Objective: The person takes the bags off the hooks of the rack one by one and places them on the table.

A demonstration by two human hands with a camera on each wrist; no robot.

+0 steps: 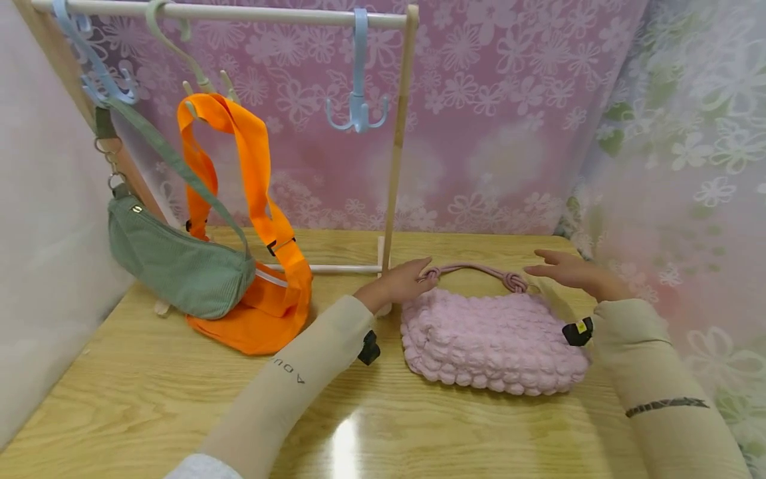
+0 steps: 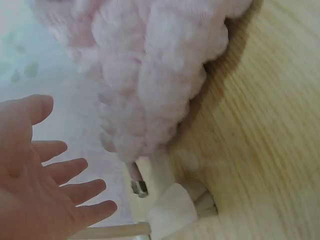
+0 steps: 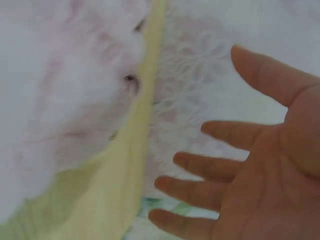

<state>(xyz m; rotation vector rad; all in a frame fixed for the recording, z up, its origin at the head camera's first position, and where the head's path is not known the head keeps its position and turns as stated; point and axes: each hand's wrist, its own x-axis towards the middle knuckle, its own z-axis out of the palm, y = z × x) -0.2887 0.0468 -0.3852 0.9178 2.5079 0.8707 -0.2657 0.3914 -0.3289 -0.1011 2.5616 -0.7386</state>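
Observation:
A pink puffy handbag (image 1: 497, 339) lies on the wooden table, its knotted cord handle (image 1: 473, 266) arching along the back. My left hand (image 1: 402, 283) is over the bag's left end, overlapping the left knot in the head view. In the left wrist view its fingers (image 2: 75, 192) are spread with nothing between them, and the bag's side (image 2: 150, 65) rises beyond. Off the bag's back right corner is my right hand (image 1: 577, 273), fingers extended. The right wrist view shows that palm bare, its fingers (image 3: 200, 192) apart from the blurred pink bag (image 3: 65, 115).
At the left stands a rack with a white rail (image 1: 269, 14) and wooden post (image 1: 399, 133). A green corduroy bag (image 1: 173, 259) hangs from a blue hook (image 1: 102, 53). An orange bag (image 1: 251, 332) hangs by its strap from a pale green hook (image 1: 179, 46). Another blue hook (image 1: 359, 110) holds nothing.

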